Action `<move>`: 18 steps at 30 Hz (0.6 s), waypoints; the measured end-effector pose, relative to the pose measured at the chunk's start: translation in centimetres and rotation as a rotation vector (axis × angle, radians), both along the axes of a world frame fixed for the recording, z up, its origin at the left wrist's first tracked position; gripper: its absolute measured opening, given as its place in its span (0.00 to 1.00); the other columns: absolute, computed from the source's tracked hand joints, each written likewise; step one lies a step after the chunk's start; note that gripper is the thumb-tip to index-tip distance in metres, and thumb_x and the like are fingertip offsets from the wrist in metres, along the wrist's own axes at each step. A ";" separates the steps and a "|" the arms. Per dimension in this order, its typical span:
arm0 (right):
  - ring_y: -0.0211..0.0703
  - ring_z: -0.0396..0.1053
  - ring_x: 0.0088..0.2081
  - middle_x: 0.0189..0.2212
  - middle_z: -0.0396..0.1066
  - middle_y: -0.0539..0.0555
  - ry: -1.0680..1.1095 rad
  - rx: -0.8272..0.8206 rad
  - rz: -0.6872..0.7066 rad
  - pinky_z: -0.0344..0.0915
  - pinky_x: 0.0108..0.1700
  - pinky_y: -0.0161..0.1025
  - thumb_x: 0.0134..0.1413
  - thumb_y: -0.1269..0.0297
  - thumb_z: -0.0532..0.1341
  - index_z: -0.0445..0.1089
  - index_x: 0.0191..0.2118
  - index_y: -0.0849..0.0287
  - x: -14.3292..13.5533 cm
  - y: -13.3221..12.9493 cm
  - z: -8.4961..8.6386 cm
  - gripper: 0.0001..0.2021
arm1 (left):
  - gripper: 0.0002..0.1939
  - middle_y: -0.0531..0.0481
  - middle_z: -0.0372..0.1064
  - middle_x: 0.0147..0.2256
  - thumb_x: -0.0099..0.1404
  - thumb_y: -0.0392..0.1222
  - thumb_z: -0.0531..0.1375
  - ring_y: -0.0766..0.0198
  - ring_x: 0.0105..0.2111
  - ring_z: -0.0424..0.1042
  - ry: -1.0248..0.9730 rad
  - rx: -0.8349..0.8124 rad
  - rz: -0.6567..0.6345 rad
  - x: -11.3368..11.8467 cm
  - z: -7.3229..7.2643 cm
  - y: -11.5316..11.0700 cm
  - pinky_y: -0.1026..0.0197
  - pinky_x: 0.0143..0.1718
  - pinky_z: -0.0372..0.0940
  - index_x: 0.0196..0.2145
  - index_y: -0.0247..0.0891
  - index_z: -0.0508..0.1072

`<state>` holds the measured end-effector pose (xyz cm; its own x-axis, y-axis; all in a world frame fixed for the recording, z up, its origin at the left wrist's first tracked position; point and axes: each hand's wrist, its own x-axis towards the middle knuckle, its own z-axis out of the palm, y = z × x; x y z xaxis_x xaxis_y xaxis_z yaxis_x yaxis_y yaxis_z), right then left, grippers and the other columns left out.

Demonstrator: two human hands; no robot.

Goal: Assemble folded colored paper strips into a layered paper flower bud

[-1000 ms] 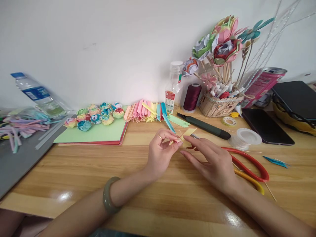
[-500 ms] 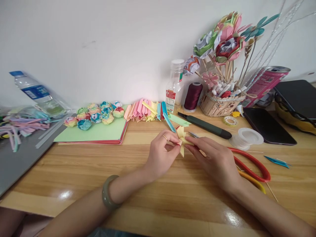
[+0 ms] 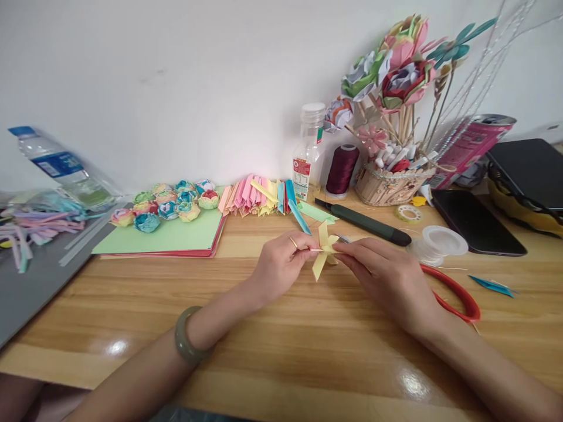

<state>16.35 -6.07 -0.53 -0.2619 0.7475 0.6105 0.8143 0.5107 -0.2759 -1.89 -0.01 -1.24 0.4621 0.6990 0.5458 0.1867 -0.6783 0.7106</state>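
A yellow folded-paper piece (image 3: 324, 246) with pointed arms spreads between my two hands, above the table. My left hand (image 3: 284, 261), with a ring on one finger, pinches a thin pink bit at the piece's left side. On the other side my right hand (image 3: 387, 275) has its fingertips closed on the yellow paper's right edge. Behind them lie a blue paper strip (image 3: 299, 217) and a row of folded pink and yellow papers (image 3: 250, 196). Red-handled scissors (image 3: 457, 296) are partly hidden by my right hand.
Small paper flowers (image 3: 167, 208) rest on green paper (image 3: 145, 241) at the left. A dark cutter (image 3: 369, 224), clear spool (image 3: 442, 243), phone (image 3: 479, 223), glass bottle (image 3: 307, 158), purple thread (image 3: 342, 170) and flower basket (image 3: 391, 187) stand or lie at the right.
My left hand has moved slightly left, away from the yellow paper, and a pink bit now shows between them. The yellow paper has turned. The view has shifted a little.
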 end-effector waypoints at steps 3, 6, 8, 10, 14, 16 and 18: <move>0.40 0.69 0.31 0.31 0.72 0.54 0.003 -0.032 0.006 0.66 0.32 0.37 0.56 0.74 0.56 0.69 0.39 0.60 0.0 0.0 0.0 0.07 | 0.05 0.49 0.72 0.29 0.62 0.32 0.54 0.67 0.30 0.71 0.044 0.076 -0.031 -0.2 0.2 0.2 0.65 0.31 0.66 0.30 0.36 0.69; 0.40 0.68 0.30 0.29 0.71 0.54 -0.011 -0.019 0.013 0.65 0.31 0.37 0.56 0.74 0.56 0.69 0.38 0.60 0.0 -0.1 0.0 0.06 | 0.08 0.48 0.71 0.29 0.64 0.33 0.51 0.67 0.31 0.71 0.086 0.170 -0.059 -0.3 0.2 0.4 0.65 0.33 0.66 0.31 0.36 0.68; 0.41 0.68 0.30 0.29 0.71 0.54 -0.038 0.021 0.023 0.65 0.31 0.37 0.56 0.73 0.56 0.68 0.38 0.60 0.0 -0.2 0.0 0.06 | 0.08 0.47 0.70 0.30 0.64 0.34 0.50 0.67 0.32 0.70 0.095 0.231 -0.074 -0.3 0.1 0.5 0.64 0.34 0.66 0.32 0.35 0.68; 0.41 0.67 0.30 0.28 0.71 0.54 -0.071 0.066 0.034 0.64 0.31 0.37 0.56 0.74 0.56 0.68 0.38 0.60 0.1 -0.3 0.0 0.06 | 0.08 0.46 0.70 0.31 0.65 0.34 0.50 0.66 0.33 0.70 0.100 0.269 -0.087 -0.4 0.0 0.6 0.64 0.34 0.66 0.33 0.35 0.68; 0.42 0.67 0.30 0.28 0.71 0.55 -0.141 0.110 0.038 0.63 0.31 0.38 0.55 0.75 0.56 0.67 0.38 0.61 0.1 -0.4 0.1 0.06 | 0.09 0.45 0.69 0.32 0.64 0.32 0.48 0.64 0.35 0.69 0.146 0.308 -0.069 -0.6 -0.4 0.8 0.62 0.37 0.66 0.35 0.35 0.67; 0.42 0.67 0.29 0.27 0.71 0.55 -0.176 0.124 0.026 0.63 0.30 0.38 0.55 0.74 0.55 0.68 0.37 0.61 0.2 -0.4 0.1 0.06 | 0.10 0.45 0.69 0.34 0.63 0.30 0.48 0.64 0.37 0.69 0.177 0.337 -0.056 -0.8 -0.6 0.8 0.62 0.38 0.65 0.36 0.37 0.67; 0.42 0.67 0.28 0.26 0.72 0.55 -0.216 0.149 0.008 0.62 0.29 0.38 0.56 0.74 0.55 0.68 0.37 0.61 0.2 -0.5 0.2 0.06 | 0.12 0.46 0.69 0.35 0.62 0.29 0.48 0.64 0.37 0.68 0.210 0.369 -0.046 -0.9 -0.6 0.8 0.63 0.38 0.65 0.38 0.38 0.67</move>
<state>16.54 -6.54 -0.33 -0.4037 0.6508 0.6430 0.8419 0.5393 -0.0173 -2.77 0.78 -1.84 0.6161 0.4502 0.6464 0.2646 -0.8912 0.3685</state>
